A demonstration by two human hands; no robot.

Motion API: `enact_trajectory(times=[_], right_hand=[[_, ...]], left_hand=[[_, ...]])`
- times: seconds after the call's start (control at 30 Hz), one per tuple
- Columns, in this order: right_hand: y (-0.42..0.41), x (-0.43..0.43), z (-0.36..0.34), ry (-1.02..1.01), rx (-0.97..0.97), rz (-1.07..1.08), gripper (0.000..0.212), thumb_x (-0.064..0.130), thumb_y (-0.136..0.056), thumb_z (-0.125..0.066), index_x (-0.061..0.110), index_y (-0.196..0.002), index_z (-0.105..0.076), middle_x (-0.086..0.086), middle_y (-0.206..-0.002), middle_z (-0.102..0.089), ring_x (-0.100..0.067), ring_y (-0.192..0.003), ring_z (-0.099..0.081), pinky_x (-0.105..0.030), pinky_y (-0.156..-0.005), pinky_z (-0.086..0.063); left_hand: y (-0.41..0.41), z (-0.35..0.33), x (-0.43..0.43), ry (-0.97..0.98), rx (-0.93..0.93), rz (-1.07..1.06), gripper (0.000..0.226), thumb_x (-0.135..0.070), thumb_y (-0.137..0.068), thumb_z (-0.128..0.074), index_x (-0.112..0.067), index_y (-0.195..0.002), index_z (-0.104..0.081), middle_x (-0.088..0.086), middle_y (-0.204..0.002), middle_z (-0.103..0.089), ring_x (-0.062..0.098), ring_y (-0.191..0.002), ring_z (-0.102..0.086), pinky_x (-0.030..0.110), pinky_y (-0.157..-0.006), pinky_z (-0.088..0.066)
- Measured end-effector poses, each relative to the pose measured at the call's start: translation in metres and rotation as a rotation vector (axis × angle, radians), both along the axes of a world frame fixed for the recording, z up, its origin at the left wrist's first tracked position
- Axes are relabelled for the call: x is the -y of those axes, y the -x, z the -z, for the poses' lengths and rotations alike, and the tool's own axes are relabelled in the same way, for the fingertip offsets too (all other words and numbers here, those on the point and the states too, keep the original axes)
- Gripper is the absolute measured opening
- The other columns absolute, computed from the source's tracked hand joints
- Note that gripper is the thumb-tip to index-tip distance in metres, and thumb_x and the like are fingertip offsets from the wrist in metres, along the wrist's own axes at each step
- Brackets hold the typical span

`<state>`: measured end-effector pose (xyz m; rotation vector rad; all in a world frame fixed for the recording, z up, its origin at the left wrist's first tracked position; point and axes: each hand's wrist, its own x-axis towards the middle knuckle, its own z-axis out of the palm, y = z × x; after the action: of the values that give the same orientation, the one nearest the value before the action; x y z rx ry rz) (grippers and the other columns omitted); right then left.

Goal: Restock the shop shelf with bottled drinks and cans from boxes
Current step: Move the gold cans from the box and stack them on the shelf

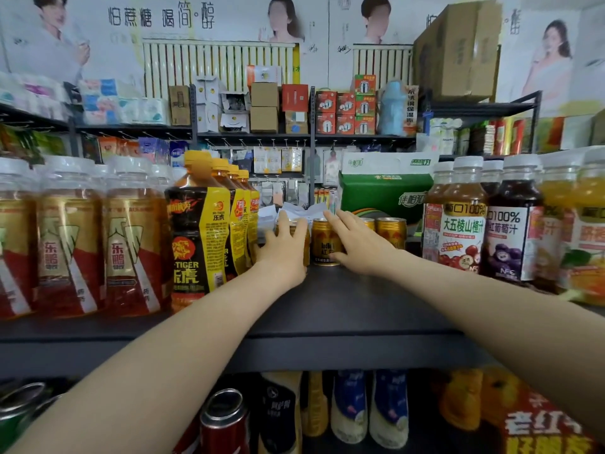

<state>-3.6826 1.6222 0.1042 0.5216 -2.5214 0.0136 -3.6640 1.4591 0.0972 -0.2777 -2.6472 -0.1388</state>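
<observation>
Both arms reach onto the dark top shelf [343, 309]. My left hand [284, 249] grips a gold can, which it almost wholly hides. My right hand [358, 245] holds another gold can [369, 223], of which only the top rim shows past the fingers. Between the two hands a third gold can [324, 242] stands upright on the shelf. One more gold can [391, 231] stands just right of my right hand. All the cans are at the back of the gap between the bottle rows.
Yellow-capped Hi-Tiger bottles [199, 231] line the gap's left side, with white-capped red-gold bottles [68, 237] further left. Juice bottles [465, 221] stand on the right. A green carton [386, 191] sits behind the cans. Bottles and cans [226, 421] fill the shelf below.
</observation>
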Motion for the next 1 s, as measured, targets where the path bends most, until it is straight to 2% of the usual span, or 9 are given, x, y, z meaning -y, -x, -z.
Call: enact_trajectory(times=[0.07,0.17,0.3,0.43,0.53,0.63,0.77,0.93,1.0], right_hand=[[-0.020,0.002,-0.001,0.068,0.022,-0.024,0.081,0.026,-0.092,-0.060,0.015,-0.153,-0.008,-0.011,-0.155,-0.019,-0.027,-0.144,-0.017,-0.036,-0.115,-0.018],[-0.055,0.006,-0.002,0.163,0.047,-0.068,0.073,0.022,-0.091,-0.059,0.012,-0.150,-0.018,-0.013,-0.147,-0.032,-0.030,-0.137,-0.028,-0.039,-0.110,-0.028],[-0.114,0.011,0.000,0.267,0.030,-0.138,0.052,0.018,-0.090,-0.056,0.006,-0.137,-0.040,-0.016,-0.133,-0.044,-0.031,-0.126,-0.040,-0.038,-0.105,-0.034],[-0.189,0.019,0.018,0.256,-0.019,-0.280,0.039,0.016,-0.091,-0.055,0.002,-0.127,-0.051,-0.015,-0.130,-0.047,-0.030,-0.123,-0.043,-0.034,-0.104,-0.033],[-0.247,0.039,0.054,0.251,-0.004,-0.447,0.037,0.016,-0.092,-0.055,0.004,-0.127,-0.051,-0.013,-0.126,-0.049,-0.028,-0.118,-0.046,-0.034,-0.099,-0.037],[-0.295,0.073,0.101,0.251,0.083,-0.586,0.036,0.018,-0.094,-0.053,0.008,-0.129,-0.050,-0.008,-0.125,-0.049,-0.023,-0.116,-0.047,-0.032,-0.096,-0.041],[-0.337,0.144,0.169,0.237,0.307,-0.703,0.038,0.019,-0.097,-0.050,0.011,-0.134,-0.046,-0.004,-0.132,-0.044,-0.019,-0.119,-0.045,-0.021,-0.087,-0.037],[-0.376,0.249,0.254,0.136,0.554,-0.793,0.043,0.018,-0.098,-0.048,0.014,-0.139,-0.038,-0.003,-0.135,-0.040,-0.021,-0.120,-0.045,-0.023,-0.084,-0.038],[-0.392,0.290,0.277,0.112,0.640,-0.833,0.045,0.019,-0.098,-0.048,0.014,-0.141,-0.037,-0.003,-0.138,-0.040,-0.021,-0.121,-0.046,-0.025,-0.086,-0.041]], left_hand=[[-0.015,-0.002,-0.003,0.011,-0.050,-0.004,0.081,-0.028,-0.088,-0.064,-0.022,-0.148,-0.009,0.015,-0.157,0.006,0.041,-0.140,-0.016,0.052,-0.104,-0.039],[-0.046,-0.007,-0.007,-0.068,-0.102,0.043,0.071,-0.029,-0.090,-0.060,-0.018,-0.145,-0.017,0.017,-0.152,-0.016,0.038,-0.134,-0.030,0.046,-0.097,-0.044],[-0.101,0.002,-0.004,-0.333,-0.113,0.080,0.056,-0.029,-0.091,-0.058,-0.009,-0.138,-0.032,0.015,-0.136,-0.041,0.034,-0.120,-0.047,0.041,-0.090,-0.045],[-0.184,0.032,0.007,-0.639,-0.166,0.180,0.037,-0.026,-0.093,-0.057,-0.012,-0.125,-0.046,0.005,-0.123,-0.052,0.021,-0.112,-0.052,0.031,-0.089,-0.043],[-0.256,0.070,0.024,-0.687,-0.243,0.202,0.027,-0.023,-0.092,-0.057,-0.017,-0.117,-0.050,-0.004,-0.113,-0.054,0.014,-0.105,-0.055,0.032,-0.089,-0.047],[-0.314,0.127,0.056,-0.587,-0.180,0.052,0.023,-0.027,-0.093,-0.054,-0.018,-0.114,-0.049,0.002,-0.112,-0.055,0.020,-0.098,-0.057,0.038,-0.082,-0.050],[-0.382,0.198,0.116,-0.568,0.044,-0.275,0.033,-0.030,-0.096,-0.050,-0.015,-0.125,-0.045,0.004,-0.122,-0.051,0.025,-0.109,-0.054,0.039,-0.085,-0.049],[-0.459,0.267,0.193,-0.616,0.196,-0.597,0.028,-0.025,-0.095,-0.049,-0.012,-0.119,-0.044,0.009,-0.121,-0.051,0.025,-0.104,-0.053,0.036,-0.080,-0.046],[-0.487,0.287,0.226,-0.620,0.214,-0.681,0.034,-0.026,-0.095,-0.050,-0.013,-0.125,-0.043,0.008,-0.125,-0.049,0.025,-0.109,-0.053,0.034,-0.082,-0.046]])
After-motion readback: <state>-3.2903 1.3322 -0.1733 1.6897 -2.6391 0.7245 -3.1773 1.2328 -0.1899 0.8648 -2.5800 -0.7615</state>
